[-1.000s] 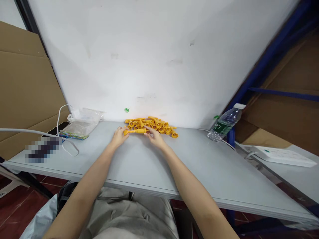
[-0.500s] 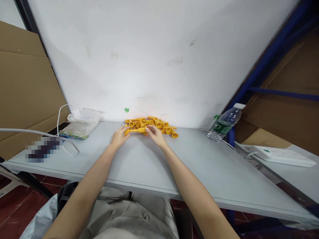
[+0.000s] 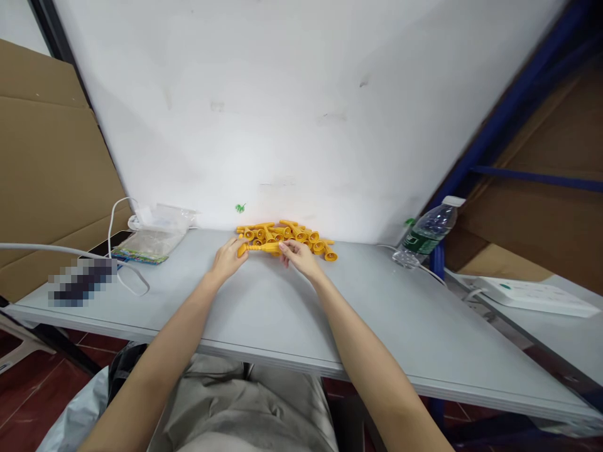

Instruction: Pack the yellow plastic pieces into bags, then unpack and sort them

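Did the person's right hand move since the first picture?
Yes, a little: the bare right hand has moved slightly to the right, farther from the small green mark on the white wall.

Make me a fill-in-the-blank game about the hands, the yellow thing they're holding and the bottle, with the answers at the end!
The long yellow piece is held by ____ hands.
Of the left hand and the right hand, the one nearer the bottle is the ____.
The bottle's cap is ____.
The bottle's label is mostly ____.

Missing words: two; right; white; green.
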Motion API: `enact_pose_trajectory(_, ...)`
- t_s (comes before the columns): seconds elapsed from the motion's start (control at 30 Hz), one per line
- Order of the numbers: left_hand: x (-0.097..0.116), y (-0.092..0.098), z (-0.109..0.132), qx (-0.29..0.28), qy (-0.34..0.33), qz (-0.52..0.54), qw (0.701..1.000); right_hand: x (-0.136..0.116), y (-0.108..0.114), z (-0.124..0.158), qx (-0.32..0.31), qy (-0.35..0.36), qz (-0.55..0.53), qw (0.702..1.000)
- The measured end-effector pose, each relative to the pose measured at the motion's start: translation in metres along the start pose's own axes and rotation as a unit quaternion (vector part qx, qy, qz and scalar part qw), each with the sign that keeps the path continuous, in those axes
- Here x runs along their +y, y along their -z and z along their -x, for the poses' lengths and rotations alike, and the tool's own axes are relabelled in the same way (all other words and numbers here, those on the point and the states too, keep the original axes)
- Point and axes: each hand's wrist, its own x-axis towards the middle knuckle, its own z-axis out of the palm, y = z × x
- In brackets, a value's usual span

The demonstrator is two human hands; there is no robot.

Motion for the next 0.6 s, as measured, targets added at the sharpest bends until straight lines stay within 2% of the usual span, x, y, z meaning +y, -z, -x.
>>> enact_pose_trajectory(0.17,0.0047,-0.0009,-0.0002,0.004,0.004,0.008,1.0,-0.0092,-0.0065,0.0007,0.057,-0.071,0.014,0.996)
enact_pose_trajectory(0.27,0.0024,-0.0027,-0.001,0.007,0.015,0.01,1.0,-0.0101,-0.0047,0.0001,0.037,-0.078,0.012,0.996)
enact_pose_trajectory(0.43,-0.0013,-0.0042,-0.0012,0.008,0.024,-0.002,1.0,-0.0058,0.0028,-0.0002,-0.019,0.009,-0.025,0.999)
enact_pose_trajectory(0.6,-0.0006,-0.0037,0.0001,0.009,0.002,-0.029,1.0,-0.0082,0.0001,0.0023,-0.026,-0.034,-0.038,0.998)
